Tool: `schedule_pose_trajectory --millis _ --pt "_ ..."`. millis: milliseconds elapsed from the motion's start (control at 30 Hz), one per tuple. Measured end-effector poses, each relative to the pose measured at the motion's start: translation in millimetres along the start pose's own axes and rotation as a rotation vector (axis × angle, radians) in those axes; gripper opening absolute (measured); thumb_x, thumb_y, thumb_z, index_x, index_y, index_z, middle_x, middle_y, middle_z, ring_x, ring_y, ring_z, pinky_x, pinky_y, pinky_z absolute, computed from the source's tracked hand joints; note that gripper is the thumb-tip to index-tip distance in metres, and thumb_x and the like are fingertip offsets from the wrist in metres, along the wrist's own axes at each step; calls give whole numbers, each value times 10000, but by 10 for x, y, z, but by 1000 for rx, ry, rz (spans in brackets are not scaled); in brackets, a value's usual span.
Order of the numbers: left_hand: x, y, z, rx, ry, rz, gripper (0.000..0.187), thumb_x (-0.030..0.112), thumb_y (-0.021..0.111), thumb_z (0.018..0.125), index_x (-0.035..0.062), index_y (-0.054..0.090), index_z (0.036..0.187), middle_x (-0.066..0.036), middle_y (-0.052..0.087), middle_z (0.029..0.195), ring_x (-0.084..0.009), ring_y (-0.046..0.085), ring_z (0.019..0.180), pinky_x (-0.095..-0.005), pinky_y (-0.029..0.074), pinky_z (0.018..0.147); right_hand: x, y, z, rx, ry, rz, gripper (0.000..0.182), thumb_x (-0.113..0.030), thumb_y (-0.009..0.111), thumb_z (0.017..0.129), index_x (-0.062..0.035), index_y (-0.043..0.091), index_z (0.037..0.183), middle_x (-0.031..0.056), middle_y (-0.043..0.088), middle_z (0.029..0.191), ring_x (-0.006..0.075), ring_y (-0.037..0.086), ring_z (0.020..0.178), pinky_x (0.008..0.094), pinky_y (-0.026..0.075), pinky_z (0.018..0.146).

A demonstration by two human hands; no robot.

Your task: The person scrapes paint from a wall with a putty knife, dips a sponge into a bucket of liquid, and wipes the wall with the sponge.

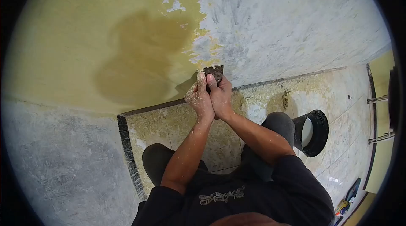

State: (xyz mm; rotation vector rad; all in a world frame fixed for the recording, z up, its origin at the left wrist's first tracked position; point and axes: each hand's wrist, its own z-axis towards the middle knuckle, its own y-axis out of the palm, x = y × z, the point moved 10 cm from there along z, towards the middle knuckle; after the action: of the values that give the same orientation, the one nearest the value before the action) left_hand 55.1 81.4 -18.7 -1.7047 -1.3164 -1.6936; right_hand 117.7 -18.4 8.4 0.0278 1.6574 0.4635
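Both my hands come together on a dark scraper (216, 71), whose wide blade lies against the wall low down. My left hand (199, 98), crusted with paint crumbs, presses its fingers along the scraper's left side. Around its handle my right hand (221, 97) is closed, thumb on top; the handle itself is mostly hidden. The blade is at the ragged border between yellow paint (144, 48) on the left and bare grey-white wall (287, 23) on the right. Flakes of yellow paint cling just above the blade.
A black bucket (323, 133) with something whitish inside stands right of my knee. Paint scrapings litter the tiled floor (266, 99) along the wall's foot. A grey wall (72, 162) meets the corner at left. Several tools (344, 205) lie at lower right, near a cabinet (380, 99).
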Motion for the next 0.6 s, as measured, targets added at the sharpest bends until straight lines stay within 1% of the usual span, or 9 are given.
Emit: schedule_pose_trajectory --millis 67,167,200,233,300,367,433,567,600 --pt "439 43 -37 27 217 183 353 300 658 912 -12 681 748 12 579 626 -78 459 619 -281 411 567 -219 114 12 -34 -156 -18 227 -203 559 961 17 610 984 40 640 850 99 541 768 278 468 698" --pt "624 254 20 -35 184 -44 373 298 651 918 -46 668 773 19 585 651 -73 456 620 -281 404 562 -568 288 102 -80 -237 66 260 -243 546 976 14 579 955 14 612 805 88 533 727 267 458 655" --pt "622 144 32 -35 214 180 361 330 655 915 -1 652 773 5 603 738 -73 501 665 -258 424 593 -581 227 44 -15 -303 -147 260 -241 543 979 16 577 956 15 609 808 88 529 730 266 455 658" --pt "604 144 49 -35 231 172 361 330 655 915 -1 652 773 5 603 738 -73 501 665 -258 424 593 -571 232 46 -24 -319 -141 260 -241 543 979 16 577 956 15 609 808 88 529 730 266 455 658" --pt "354 101 -8 -15 153 48 366 330 655 914 -12 653 782 2 612 740 -75 500 659 -260 430 597 -345 109 2 28 -208 -78 255 -226 559 965 26 593 940 27 626 814 91 519 745 273 457 666" --pt "154 57 -6 -29 116 80 370 327 655 915 -26 659 804 -5 624 756 -80 506 668 -263 436 609 -134 -4 -7 58 -180 -59 248 -217 559 964 27 591 931 28 625 811 90 521 743 274 457 662" --pt "54 94 -79 -44 60 135 369 322 650 919 -38 665 834 -12 631 773 -84 511 677 -264 441 618 35 -101 -26 67 -35 7 239 -205 562 961 30 590 929 28 624 808 92 523 746 276 458 663" --pt "157 83 -105 -11 51 117 382 311 645 922 -64 670 849 0 637 746 -63 503 695 -269 448 625 -54 -60 -9 63 -32 -53 237 -207 533 982 21 576 937 27 615 808 94 526 700 274 454 645" --pt "235 118 -64 -11 49 114 382 311 645 922 -64 670 849 0 637 746 -63 503 695 -269 448 625 -241 -3 35 33 -133 -114 259 -229 548 970 22 580 919 26 610 791 98 518 716 280 454 655"
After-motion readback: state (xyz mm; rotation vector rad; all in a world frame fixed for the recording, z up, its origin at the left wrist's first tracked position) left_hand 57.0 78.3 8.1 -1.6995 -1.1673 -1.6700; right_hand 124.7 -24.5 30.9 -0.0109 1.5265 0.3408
